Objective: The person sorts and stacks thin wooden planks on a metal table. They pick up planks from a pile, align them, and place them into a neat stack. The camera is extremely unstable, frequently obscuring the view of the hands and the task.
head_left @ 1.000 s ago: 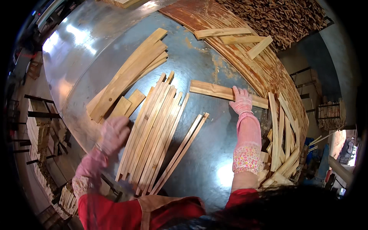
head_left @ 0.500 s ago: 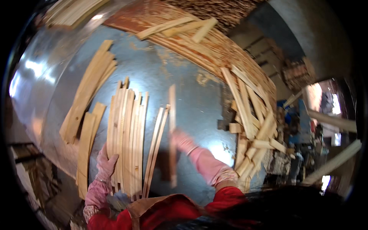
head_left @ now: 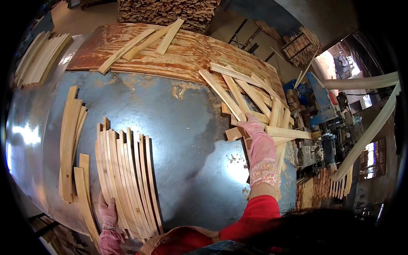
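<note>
- At the far left edge, a stack of pale wooden slats (head_left: 40, 57) lies on the grey metal worktop (head_left: 182, 127), well apart from both hands.
- On the left of the worktop, a short pile of curved-looking slats (head_left: 70, 140) runs near to far, with a couple of shorter strips (head_left: 85, 187) at its near end.
- The left hand (head_left: 108, 214), in a pink glove, sits at the near left edge of the worktop. It rests against the near ends of the row of slats; whether the fingers are curled round them or laid flat cannot be told.
- That row of thin slats (head_left: 127, 178) lies side by side, long edges touching, fanned slightly from near to far.
- The middle of the worktop is bare scratched metal with bright glare spots.
- Across the far side, a reddish-brown plywood sheet (head_left: 178, 53) lies over the worktop, with a few loose slats (head_left: 140, 42) crossed on it.
- The right hand (head_left: 255, 129), also in a pink glove above a red sleeve, reaches to the right side of the worktop. Its fingers are closed down on the near ends of slats in a jumbled heap.
- That loose heap of slats (head_left: 255, 97) lies criss-crossed on the right of the worktop, over the plywood's right end.
- Beyond the right edge stand machinery (head_left: 327, 127) and a pale flexible hose (head_left: 369, 131).
</note>
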A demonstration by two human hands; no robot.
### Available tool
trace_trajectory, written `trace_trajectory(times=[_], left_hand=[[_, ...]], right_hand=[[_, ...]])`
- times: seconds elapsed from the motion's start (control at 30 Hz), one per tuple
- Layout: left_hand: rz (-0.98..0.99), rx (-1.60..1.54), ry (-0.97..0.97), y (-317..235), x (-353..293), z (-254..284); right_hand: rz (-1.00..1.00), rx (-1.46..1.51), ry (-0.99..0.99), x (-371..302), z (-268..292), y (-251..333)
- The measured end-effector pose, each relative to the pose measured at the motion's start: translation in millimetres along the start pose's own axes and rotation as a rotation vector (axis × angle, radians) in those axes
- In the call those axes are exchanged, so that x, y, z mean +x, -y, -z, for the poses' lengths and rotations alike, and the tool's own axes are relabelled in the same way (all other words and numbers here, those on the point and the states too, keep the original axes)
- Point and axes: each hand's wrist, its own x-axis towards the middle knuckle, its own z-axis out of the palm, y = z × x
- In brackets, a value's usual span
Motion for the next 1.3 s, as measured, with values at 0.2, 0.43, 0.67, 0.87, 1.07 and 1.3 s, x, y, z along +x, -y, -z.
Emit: trace_trajectory(times=[0.2,0.43,0.67,0.87,1.07,1.3], left_hand=[[0.039,0.149,-0.057,3,-1,1],[0.005,0.044,-0.011,8,2,0],[0.006,0.220,-0.058,-25,0,-2],[0.040,0.337,-0.100,-7,5,0],[0.051,0.255,-0.060,-7,7,-2],[0.059,0.266,-0.059,1,0,7]], right_hand=[[-0.048,0.110,-0.213,27,-22,-43],[0.045,0.126,-0.171,-22,-59,36],[0.089,0.340,-0.001,-233,-158,65],[0.261,0.101,-0.076,-362,-263,31],[0.739,0.062,0.435,-456,-264,88],[0.676,-0.018,0.004,-448,-290,105]])
